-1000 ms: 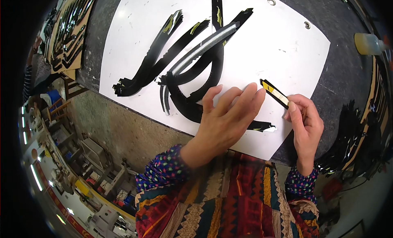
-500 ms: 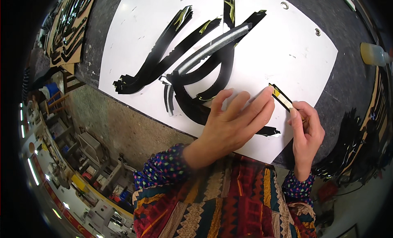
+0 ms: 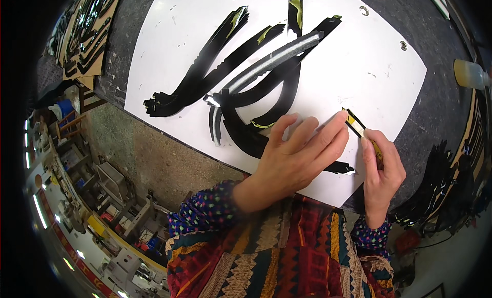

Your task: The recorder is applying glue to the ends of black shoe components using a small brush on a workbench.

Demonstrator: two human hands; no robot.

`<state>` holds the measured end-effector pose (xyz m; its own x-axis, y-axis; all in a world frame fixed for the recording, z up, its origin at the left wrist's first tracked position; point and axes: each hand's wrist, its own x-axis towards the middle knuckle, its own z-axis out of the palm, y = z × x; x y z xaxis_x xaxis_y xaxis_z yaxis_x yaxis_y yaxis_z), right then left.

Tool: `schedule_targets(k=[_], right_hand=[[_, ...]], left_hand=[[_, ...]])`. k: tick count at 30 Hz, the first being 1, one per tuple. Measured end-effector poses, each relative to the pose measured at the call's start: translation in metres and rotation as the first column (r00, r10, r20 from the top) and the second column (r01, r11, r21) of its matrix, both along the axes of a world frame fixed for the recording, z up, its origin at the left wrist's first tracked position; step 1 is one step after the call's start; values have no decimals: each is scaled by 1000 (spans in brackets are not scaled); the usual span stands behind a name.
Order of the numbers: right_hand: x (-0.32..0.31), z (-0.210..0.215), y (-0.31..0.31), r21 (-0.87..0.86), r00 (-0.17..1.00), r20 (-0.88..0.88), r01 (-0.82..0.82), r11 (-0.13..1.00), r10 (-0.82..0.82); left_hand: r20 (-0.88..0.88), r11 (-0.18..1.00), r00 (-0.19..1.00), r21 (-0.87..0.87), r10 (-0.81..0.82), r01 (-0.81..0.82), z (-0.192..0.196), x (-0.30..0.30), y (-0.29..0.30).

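Fingers first: the left hand (image 3: 303, 155) has its fingers loosely spread, gripping nothing, index tip touching down; the right hand (image 3: 385, 175) has thumb and forefinger pinched closed. From my distant seat, biggest to smallest: dark grey tabletop (image 3: 115, 62), then the broad, smooth white sheet (image 3: 379, 88) lying over it, then long, curved black strips (image 3: 233, 59) crossing one another on the sheet. And down to the little one: a short, narrow, black-edged strip (image 3: 354, 124) with a yellow-and-white face, slanting over the sheet's right part, from left index tip to right pinch. Here's the change! Since a second ago the pinch sits closer to the far end, and a yellowish length (image 3: 378, 155) shows in the right palm; same piece or not, I can't tell. I'd judge the shorter free span easier to steady.
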<state>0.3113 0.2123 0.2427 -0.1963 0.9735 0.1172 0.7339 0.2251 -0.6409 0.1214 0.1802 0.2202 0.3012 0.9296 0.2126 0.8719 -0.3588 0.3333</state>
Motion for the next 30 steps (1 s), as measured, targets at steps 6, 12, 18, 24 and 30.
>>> schedule_targets(k=[6, 12, 18, 24, 30], right_hand=[[-4, 0, -1, -1, 999, 28, 23, 1000, -23], [-5, -2, 0, 39, 999, 43, 3, 999, -5], [-5, -1, -1, 47, 998, 71, 0, 999, -3], [-4, -2, -1, 42, 997, 74, -1, 999, -2], [-5, -1, -1, 32, 997, 75, -1, 999, -2]], left_hand=[[-7, 1000, 1000, -7, 3, -3, -1, 0, 0], [-3, 1000, 1000, -2, 2, -2, -2, 0, 0], [-21, 1000, 1000, -14, 2, -3, -1, 0, 0], [-29, 999, 1000, -51, -10, 8, 2, 0, 1], [20, 1000, 1000, -24, 5, -5, -2, -1, 0]])
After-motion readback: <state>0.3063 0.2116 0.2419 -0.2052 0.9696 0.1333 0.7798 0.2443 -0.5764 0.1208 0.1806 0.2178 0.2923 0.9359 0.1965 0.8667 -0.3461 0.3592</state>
